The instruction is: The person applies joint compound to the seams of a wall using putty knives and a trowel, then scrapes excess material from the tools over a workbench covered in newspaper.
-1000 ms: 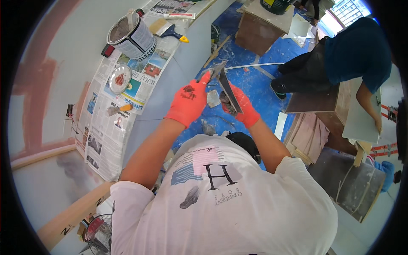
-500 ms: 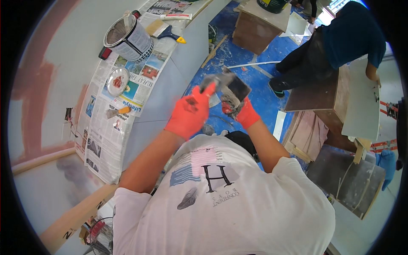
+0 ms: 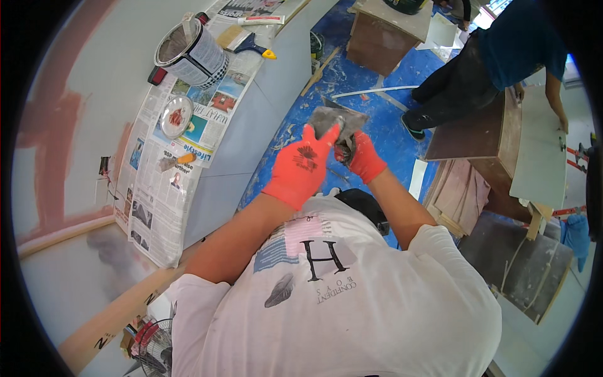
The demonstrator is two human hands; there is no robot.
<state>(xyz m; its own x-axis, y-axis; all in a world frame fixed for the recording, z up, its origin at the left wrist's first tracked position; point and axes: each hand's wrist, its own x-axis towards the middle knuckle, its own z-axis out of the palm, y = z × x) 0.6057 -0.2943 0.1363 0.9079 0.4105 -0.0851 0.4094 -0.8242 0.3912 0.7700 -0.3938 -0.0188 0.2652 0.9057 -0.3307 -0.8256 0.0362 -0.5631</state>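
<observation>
Both my hands wear orange-red gloves and meet in front of my chest. My left hand [image 3: 300, 164], its back smudged dark, grips a grey flat-bladed putty knife [image 3: 323, 118], with a finger stretched along the blade. Closed beside it, my right hand [image 3: 366, 161] holds a second scraper [image 3: 355, 119], dark and caked with grey filler. The two blades overlap, apparently touching, and most of the second one is hidden behind the first. Both handles are largely covered by my gloves.
On the newspaper-covered counter [image 3: 154, 213] at left stand a paint can [image 3: 198, 60], a wide brush [image 3: 245, 43], a lid [image 3: 176, 117] and a small scraper [image 3: 178, 161]. At right a person [image 3: 515, 47] leans over a brown cabinet [image 3: 468, 135]. Blue sheeting [image 3: 377, 103] covers the floor.
My left hand has moved right and the blades have come together, one over the other. The dark square blade has turned and is now mostly covered. The person at right has shifted their arms.
</observation>
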